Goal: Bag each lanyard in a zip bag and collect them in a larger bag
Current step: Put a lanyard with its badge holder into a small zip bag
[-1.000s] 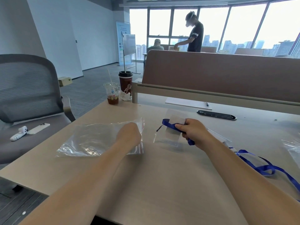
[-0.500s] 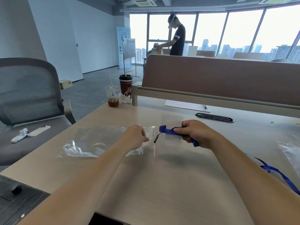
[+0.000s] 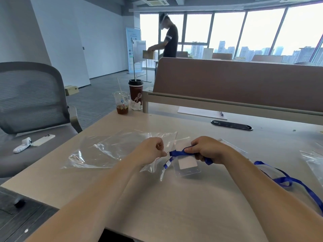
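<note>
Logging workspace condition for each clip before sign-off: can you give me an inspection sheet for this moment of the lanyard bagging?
Surface: pale wood desk, dark oval slot near the divider.
Job's things: large clear bag lying at left; blue lanyard and small clear pouch with a white card at its mouth, not yet inside; loose blue strap and more clear bags at right.
Clutter: clear cup of dark drink, brown lidded cup, tissue, paper sheet, pen.
Grippers: left hand pinches the large bag's edge; right hand grips lanyard and pouch.
Cables: nothing seen.
Surroundings: grey mesh chair holding phone and white device; brown divider; person standing by windows.
</note>
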{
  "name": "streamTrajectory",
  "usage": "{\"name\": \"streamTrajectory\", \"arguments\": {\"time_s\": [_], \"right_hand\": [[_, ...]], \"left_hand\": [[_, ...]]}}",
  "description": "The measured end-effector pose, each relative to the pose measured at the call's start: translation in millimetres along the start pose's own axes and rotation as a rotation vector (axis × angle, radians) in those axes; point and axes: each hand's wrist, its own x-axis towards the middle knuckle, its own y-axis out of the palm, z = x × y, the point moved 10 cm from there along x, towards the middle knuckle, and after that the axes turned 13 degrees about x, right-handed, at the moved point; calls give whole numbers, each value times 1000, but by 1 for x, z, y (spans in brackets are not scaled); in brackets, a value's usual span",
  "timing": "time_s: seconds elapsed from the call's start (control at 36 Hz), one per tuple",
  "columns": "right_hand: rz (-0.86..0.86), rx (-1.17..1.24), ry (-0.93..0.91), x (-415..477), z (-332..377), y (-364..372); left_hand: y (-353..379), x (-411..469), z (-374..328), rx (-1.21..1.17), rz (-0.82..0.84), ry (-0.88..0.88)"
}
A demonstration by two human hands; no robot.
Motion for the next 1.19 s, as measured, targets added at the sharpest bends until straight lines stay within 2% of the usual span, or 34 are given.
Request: {"name": "streamTrajectory", "arguments": {"time_s": [0.39,0.5,0.61,1.0,1.08,1.19], "right_hand": [[-33,11,58,7,-6,1],[-59,128,104,7,-10,-1],[-99,189,129,5,-11,-5],[-168,524,171,9,-22,-9],[-148,514,172,12,-25,-6],[-147,358,164,14,-27,-6]], "left_hand": [[1,-1,-15,65,-57,75],[-2,-2,-23,142,-83,116],[4,-2,-21,203,-34,130],[20,-6,-12,161,94,127],[25,-5,-8,130,109,111],[30,-4,-7,142,135,106]]}}
